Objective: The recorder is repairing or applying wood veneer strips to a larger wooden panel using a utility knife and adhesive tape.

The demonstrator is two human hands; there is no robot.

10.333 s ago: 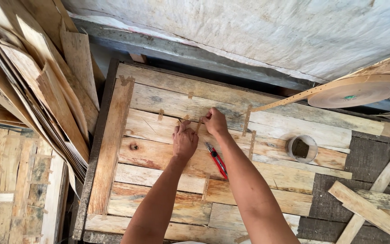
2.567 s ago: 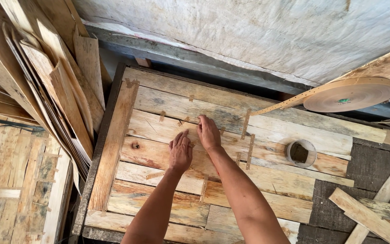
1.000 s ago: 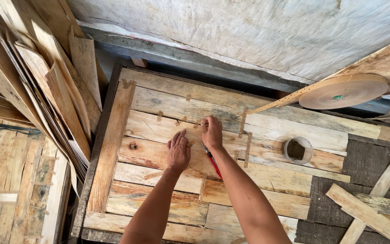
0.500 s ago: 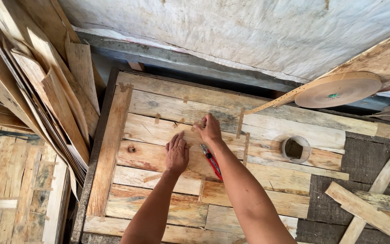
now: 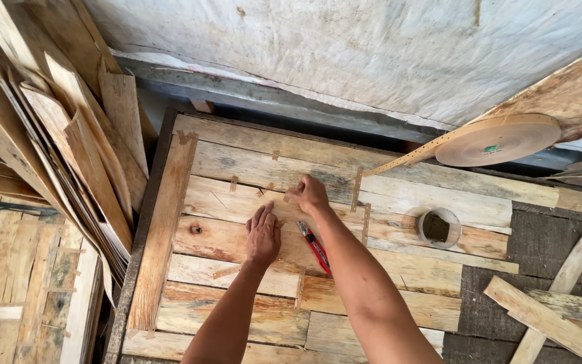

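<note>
Presently catalogued, left to right: veneer sheets (image 5: pixel 69 155) stacked at nine o'clock; left hand (image 5: pixel 263 236) laid open and flat on the patched veneer panel (image 5: pixel 250 202) at centre; right hand (image 5: pixel 309 194) at one o'clock of it, fingertips pinched on a small tape strip (image 5: pixel 289 196); red utility knife (image 5: pixel 314 246) lying beside; tape roll (image 5: pixel 500 139) at two o'clock. Taping of a seam is judged in hand; firm pressing-down is called for next. Against half a second earlier, the right hand is set slightly higher on the panel.

Stack of thin veneer sheets (image 5: pixel 48 155) leaning at nine o'clock. Large roll of brown tape (image 5: pixel 500 139) at two o'clock, strip running leftward. Small round container (image 5: pixel 438 228) at three o'clock. Loose wood offcuts (image 5: pixel 547 323) on dark mat at four o'clock. Stained white wall (image 5: pixel 345 54) at twelve o'clock.
</note>
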